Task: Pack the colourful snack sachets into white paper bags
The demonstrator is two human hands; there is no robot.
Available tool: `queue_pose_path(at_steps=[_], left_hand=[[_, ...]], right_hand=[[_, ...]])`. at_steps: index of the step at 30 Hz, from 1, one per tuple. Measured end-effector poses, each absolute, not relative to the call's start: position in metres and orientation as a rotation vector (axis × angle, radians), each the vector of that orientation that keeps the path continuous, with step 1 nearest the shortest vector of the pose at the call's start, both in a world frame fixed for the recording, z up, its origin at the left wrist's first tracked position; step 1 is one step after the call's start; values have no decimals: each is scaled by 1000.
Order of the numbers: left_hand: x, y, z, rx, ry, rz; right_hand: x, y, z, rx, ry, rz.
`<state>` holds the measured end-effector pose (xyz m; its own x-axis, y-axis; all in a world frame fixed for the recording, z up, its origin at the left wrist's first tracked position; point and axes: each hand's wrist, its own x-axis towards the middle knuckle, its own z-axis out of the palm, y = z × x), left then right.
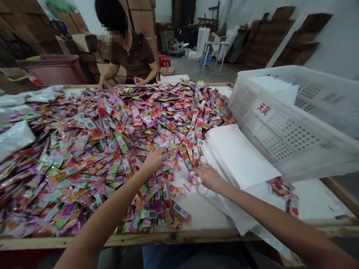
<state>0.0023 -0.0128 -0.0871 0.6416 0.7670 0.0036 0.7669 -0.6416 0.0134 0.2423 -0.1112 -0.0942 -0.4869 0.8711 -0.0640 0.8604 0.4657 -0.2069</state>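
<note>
A broad heap of small, shiny printed sachets [92,160], pink, purple, green and orange with barcodes, covers most of the table. My left hand [155,158] rests on the heap near its right edge, palm down, fingers reaching out over the sachets. To its right, my right hand [209,175] has its fingers closed around a few sachets [195,177] at the edge of the heap; its thumb is mostly hidden. A stack of white plastic bags [241,157] lies beside and partly under my right wrist.
On the right stands a white perforated plastic crate [283,127] holding white sheets. Filled clear bags [17,138] lie at the left. Across the table, a person in a brown shirt [137,56] reaches into the heap. A wooden rim [174,237] edges the table.
</note>
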Motion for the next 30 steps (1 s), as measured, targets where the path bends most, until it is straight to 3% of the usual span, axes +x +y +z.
queue_pose_path(at_steps=[6,10,12,17,21,26,30], left_hand=[[-28,-19,-80,2566,1365,197],[-40,7,-64,2383,1686,321],[-32,18,-60,2421,1741,163],[0,22,-82,2553,1717,-242],[-2,9,-95,2628,1663,-198],[-11,1,-84,2656,1679,-82],[12,9,-82,2671,1447,-60]], right_hand=[[249,-127,-89,-1423,-2122,648],[245,-99,-81,-1823,-1479,524],[239,-78,-80,-2025,-1328,426],[217,-54,-102,-2370,-1515,276],[214,-68,-114,-2325,-1727,321],[230,-82,-108,-2142,-1519,478],[239,-84,-100,-2113,-1687,515]])
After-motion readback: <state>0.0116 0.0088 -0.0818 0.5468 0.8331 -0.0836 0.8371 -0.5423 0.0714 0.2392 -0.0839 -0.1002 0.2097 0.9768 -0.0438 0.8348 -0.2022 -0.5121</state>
